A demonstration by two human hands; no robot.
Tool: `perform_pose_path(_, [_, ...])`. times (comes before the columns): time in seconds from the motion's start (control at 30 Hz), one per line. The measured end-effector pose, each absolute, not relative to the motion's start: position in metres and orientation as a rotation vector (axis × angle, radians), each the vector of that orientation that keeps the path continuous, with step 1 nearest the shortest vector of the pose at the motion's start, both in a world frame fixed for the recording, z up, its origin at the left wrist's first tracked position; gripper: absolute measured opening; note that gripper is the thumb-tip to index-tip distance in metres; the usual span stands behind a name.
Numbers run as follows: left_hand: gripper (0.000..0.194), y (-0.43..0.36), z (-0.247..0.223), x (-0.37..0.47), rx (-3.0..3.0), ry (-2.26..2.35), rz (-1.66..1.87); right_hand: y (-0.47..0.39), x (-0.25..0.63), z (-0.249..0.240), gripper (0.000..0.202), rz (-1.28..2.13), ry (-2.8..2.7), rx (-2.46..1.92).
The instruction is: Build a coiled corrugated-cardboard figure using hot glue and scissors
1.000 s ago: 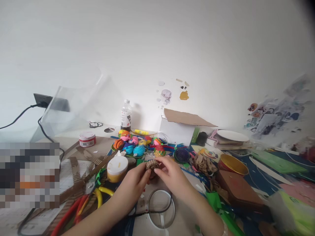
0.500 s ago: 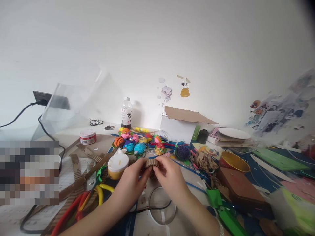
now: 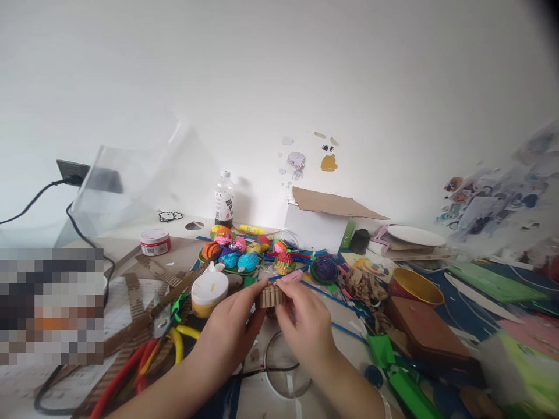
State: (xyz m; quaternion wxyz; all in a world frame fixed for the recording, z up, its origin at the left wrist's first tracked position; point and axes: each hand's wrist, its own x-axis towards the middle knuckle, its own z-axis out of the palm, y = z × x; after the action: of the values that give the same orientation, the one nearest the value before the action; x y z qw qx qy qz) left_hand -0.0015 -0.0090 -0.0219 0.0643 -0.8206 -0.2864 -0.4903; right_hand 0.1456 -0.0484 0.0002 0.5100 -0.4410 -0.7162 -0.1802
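Between the fingertips of both hands is a small brown roll of corrugated cardboard, its ridged side facing me. My left hand pinches it from the left, thumb and fingers closed. From the right, my right hand grips it the same way. Just beyond the fingers stand a small ridged paper basket and a dark coiled disc. Left of my left hand is a white-lidded tub. Under my wrists a white ring lies on the table.
Several coloured ridged paper balls sit at the back, before a bottle and a white box. Scissors with red and yellow handles and cardboard strips lie left. A yellow bowl and brown box stand right.
The cardboard roll has turned in my fingers, and more of its ridged side shows. Both hands have shifted slightly and still hold it.
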Motion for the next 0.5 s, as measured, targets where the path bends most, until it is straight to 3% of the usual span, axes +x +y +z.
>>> perform_pose_path(0.5, [0.043, -0.0088, -0.0182, -0.0101, -2.559, -0.654, -1.362, -0.053, 0.1464, -0.0052, 0.036, -0.646, -1.746, -0.934])
